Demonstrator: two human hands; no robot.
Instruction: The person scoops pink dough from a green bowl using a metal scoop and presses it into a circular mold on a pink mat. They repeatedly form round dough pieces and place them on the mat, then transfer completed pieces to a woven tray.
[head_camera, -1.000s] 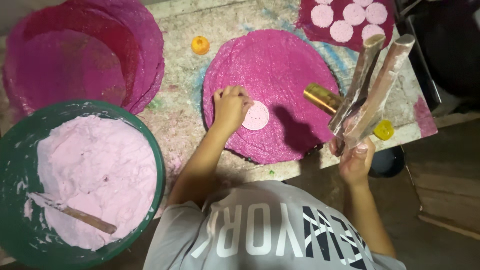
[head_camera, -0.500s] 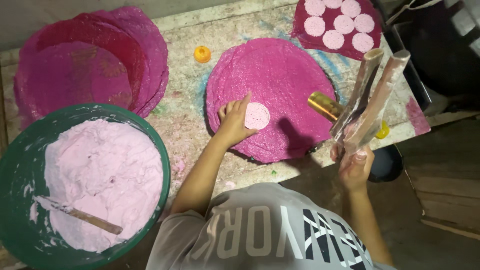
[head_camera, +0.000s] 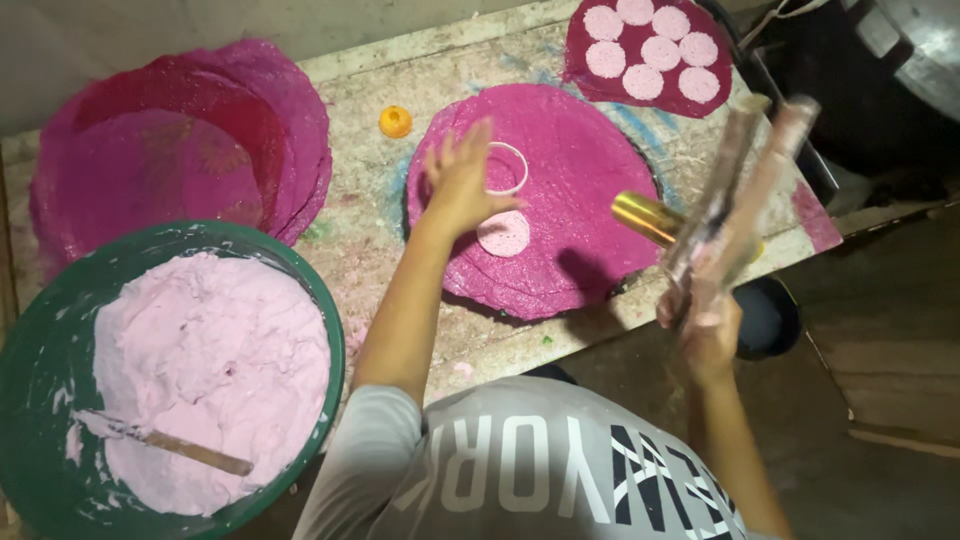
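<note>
Here, the left hand (head_camera: 462, 183) was spread open, fingers apart, hovering over the round magenta mat (head_camera: 545, 200) and holding nothing. Just beside its fingertips a thin white ring (head_camera: 503, 168) lay on the mat, and right under the heel of the palm sat a pale pink disc (head_camera: 503, 234), apart from the ring. The right hand (head_camera: 703, 318) was at the near right edge of the mat, closed around a bundle of long wrapped tubes (head_camera: 745, 180) that slanted up and away; a gold cylinder (head_camera: 646, 217) stuck out to the left from that bundle.

Farther off, at the far right, a dark pink sheet (head_camera: 580, 62) carried seven more pale discs (head_camera: 650, 50). A small orange cap (head_camera: 396, 122) lay on the speckled table (head_camera: 365, 225) between the mat and a stack of magenta mats (head_camera: 180, 150) at the far left. Near left stood a green bowl (head_camera: 330, 310) full of pink paste (head_camera: 215, 370), with a stick (head_camera: 170, 442) lying in it.
</note>
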